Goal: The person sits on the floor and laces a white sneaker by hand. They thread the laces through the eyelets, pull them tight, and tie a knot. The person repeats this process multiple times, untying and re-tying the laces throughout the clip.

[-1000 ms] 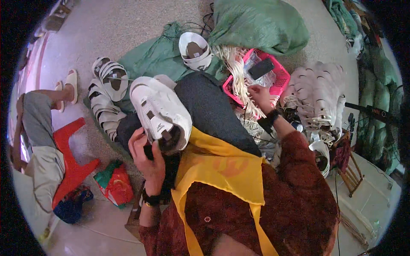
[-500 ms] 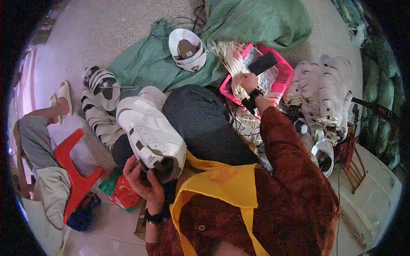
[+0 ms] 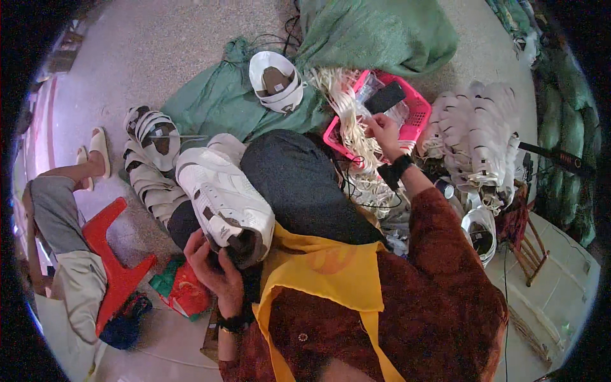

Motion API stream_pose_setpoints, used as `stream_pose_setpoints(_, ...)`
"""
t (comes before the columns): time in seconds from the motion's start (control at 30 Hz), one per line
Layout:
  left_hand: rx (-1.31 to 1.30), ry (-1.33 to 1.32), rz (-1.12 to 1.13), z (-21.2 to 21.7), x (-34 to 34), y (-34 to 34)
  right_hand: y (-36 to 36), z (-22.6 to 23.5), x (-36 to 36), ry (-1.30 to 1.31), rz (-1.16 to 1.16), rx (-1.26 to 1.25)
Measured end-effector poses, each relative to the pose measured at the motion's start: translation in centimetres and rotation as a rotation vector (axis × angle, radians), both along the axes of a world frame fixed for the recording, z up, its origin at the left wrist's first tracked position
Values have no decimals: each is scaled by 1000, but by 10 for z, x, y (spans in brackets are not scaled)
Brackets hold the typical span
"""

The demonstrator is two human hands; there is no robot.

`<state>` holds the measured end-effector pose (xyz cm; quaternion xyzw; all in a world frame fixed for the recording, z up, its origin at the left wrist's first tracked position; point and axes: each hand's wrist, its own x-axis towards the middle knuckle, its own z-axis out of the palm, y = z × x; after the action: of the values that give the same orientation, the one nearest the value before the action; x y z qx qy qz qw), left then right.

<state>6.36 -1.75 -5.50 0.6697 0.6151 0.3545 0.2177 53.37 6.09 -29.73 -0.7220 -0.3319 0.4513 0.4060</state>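
Note:
A white sneaker (image 3: 229,188) with a perforated upper rests across my lap, its heel end toward me. At that heel opening, my left hand (image 3: 216,270) has its thumb and fingers closed on the collar. My right hand (image 3: 386,137) is at the near rim of a pink plastic basket (image 3: 417,114), its fingertips pinched together beside a bundle of white shoelaces (image 3: 353,121). Whatever is between those fingertips is too small to make out. The laces spill over the basket's left side. A black phone (image 3: 386,97) lies on top of the basket's contents.
Stacked white shoe uppers (image 3: 474,137) stand right of the basket, with more uppers (image 3: 153,184) to the left. One white upper (image 3: 277,81) sits on a green sack (image 3: 210,105). Another person's legs (image 3: 54,210) and a red stool (image 3: 114,267) are at far left.
My right hand has drawn back slightly toward me and to the right, from among the laces. The left hand still holds the sneaker, which has barely shifted.

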Motion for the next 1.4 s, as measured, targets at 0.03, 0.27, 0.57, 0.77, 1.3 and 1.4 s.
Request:
stream_pose_setpoints(0.03, -3, -9, 2, 2, 2, 1, -1, 14, -1, 55, 1, 14)
stream_pose_setpoints(0.27, 7, 46, -47, 14, -2, 3, 8, 135, -32, 99, 37, 195)
stream_pose_setpoints(0.57, -86, -267, -262, 63, 34, 38, -17, 294, -167, 142, 807, 554)
stream_pose_setpoints(0.77, -449, -542, -373, 85, 52, 36, -8, 337, -190, 103, 1095, 440)
stream_pose_setpoints(1.3, -519, -266, -277, 97, -57, 20, 45, 214, -13, -523, 309, 389)
stream_pose_setpoints(1.4, -453, -260, -300, 99, -60, 21, 54, 190, 7, -657, 295, 367)
